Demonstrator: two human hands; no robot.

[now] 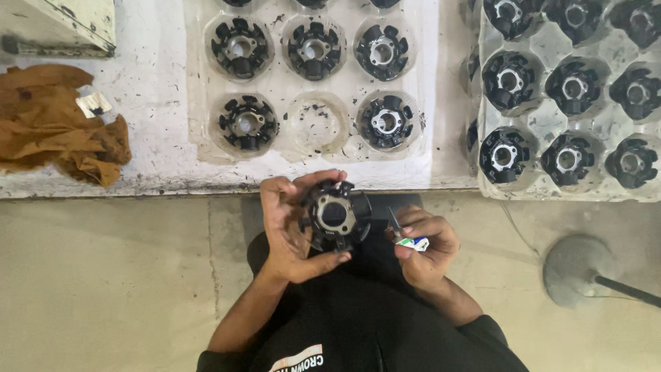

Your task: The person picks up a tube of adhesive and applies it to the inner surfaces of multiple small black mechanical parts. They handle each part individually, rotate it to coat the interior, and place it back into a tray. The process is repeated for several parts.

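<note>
My left hand grips a black round stator core with radial teeth and a metal centre ring, held just below the bench edge. My right hand is closed around a small tool with a thin pointed metal tip and a white-green handle, its tip close to the right side of the stator. On the bench above, a clear plastic tray holds several similar stators in round pockets; one pocket in its front row is empty.
A second clear tray full of stators sits at the right of the white bench. A crumpled brown cloth lies at the left. On the concrete floor stands a round grey base with a rod.
</note>
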